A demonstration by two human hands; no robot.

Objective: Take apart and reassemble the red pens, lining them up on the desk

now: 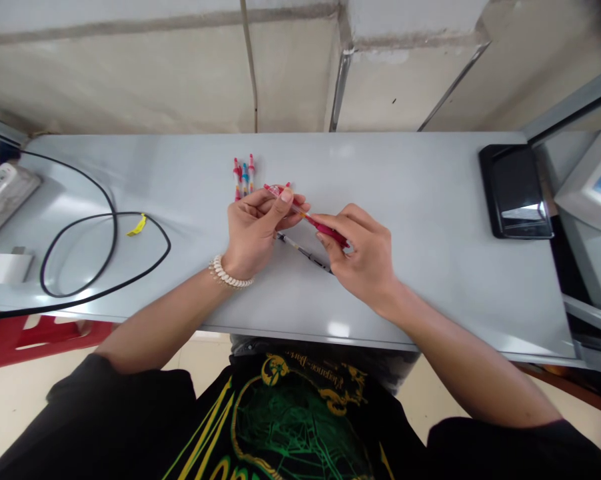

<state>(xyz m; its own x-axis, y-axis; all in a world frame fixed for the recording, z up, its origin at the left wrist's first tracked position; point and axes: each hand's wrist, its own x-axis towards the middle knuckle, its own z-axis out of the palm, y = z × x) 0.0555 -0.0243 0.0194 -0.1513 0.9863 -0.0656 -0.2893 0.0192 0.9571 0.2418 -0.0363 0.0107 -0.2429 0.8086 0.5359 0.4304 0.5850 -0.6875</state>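
My left hand (253,227) pinches the upper, clear-barrelled end of a red pen (333,233) between thumb and fingers. The fingers of my right hand (365,253) are closed round its red grip end. The pen slants down to the right above the desk, and my fingers hide parts of it. Small red tips show just past my left thumb; whether they all belong to one pen I cannot tell. Beneath my hands a black pen (300,249) lies on the desk, its right end hidden by my right hand. Beyond my left hand lie pens with red ends (236,173) and one with a blue end (245,172), their lower parts partly covered.
A looped black cable (113,200) with a yellow tag (137,225) lies on the left of the grey desk (420,193). Beside it are a white adapter (9,268) and a power strip (5,193). At the far right rests a black glossy device (515,190).
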